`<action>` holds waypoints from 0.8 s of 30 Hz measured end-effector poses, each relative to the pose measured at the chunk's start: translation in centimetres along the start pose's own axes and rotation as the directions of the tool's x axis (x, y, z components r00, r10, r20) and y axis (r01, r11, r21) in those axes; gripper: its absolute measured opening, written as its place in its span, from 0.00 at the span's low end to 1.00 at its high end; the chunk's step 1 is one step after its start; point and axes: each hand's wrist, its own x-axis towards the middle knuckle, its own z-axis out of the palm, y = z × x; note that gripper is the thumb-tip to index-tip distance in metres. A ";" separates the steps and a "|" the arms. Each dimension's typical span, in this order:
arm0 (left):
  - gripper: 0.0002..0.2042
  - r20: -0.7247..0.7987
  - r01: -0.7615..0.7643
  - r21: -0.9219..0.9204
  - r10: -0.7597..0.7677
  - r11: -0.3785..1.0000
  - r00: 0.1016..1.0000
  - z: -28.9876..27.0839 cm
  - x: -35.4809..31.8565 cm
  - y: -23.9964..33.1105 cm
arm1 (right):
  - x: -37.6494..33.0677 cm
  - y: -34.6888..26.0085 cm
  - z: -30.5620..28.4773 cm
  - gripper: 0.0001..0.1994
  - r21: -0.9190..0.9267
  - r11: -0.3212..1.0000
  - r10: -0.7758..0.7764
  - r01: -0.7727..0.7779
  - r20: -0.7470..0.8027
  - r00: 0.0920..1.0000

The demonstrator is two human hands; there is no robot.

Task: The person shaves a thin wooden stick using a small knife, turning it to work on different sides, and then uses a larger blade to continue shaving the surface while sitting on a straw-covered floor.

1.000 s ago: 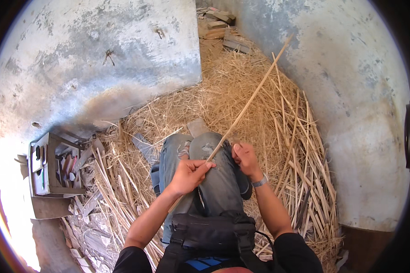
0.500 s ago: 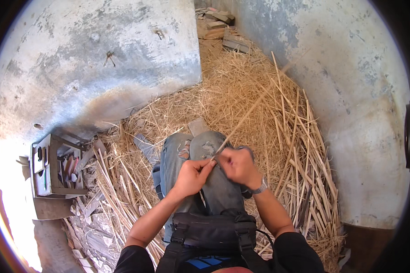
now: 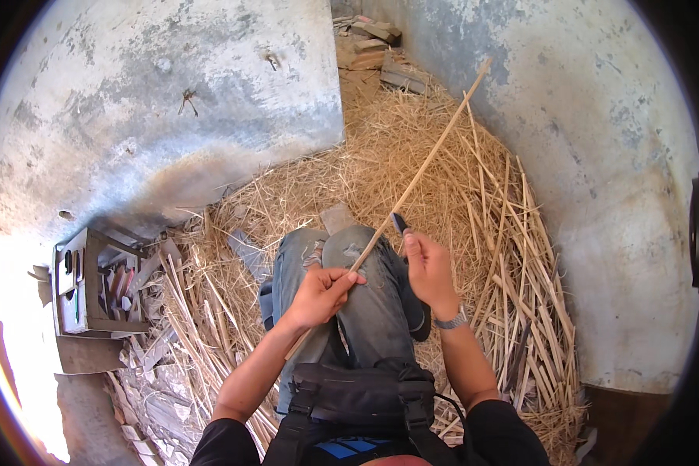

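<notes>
Your right hand has shifted toward 3 o'clock, gripping a small dark-bladed tool; left hand pinches the long tan wooden strip low, good spot, probably light, springy.

Small cabinet near mottled wall

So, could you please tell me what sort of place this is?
Probably a rough workroom or shed: it has stained, patchy walls, a broad spread of straw-coloured shavings underfoot, and many long, thin strips lying on the right-hand side.
</notes>
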 end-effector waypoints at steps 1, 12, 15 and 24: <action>0.15 0.011 -0.003 -0.013 0.004 1.000 1.000 0.0 0.0 0.0 | 0.0 0.3 0.5 0.17 -0.034 0.999 0.013 -0.011 0.059 0.998; 0.15 0.038 -0.015 -0.106 0.019 0.994 0.999 -0.5 0.6 -1.3 | 1.7 3.4 4.3 0.19 0.026 0.994 -0.104 0.102 0.153 0.983; 0.17 0.085 0.022 -0.170 -0.008 0.985 0.996 -0.7 0.8 -0.8 | 1.6 3.8 3.6 0.20 0.076 0.983 -0.184 0.169 0.291 0.939; 0.18 0.134 0.088 -0.386 -0.038 0.919 0.990 -0.9 0.7 -0.3 | 1.9 4.6 3.3 0.23 0.242 0.970 -0.110 0.036 0.299 0.948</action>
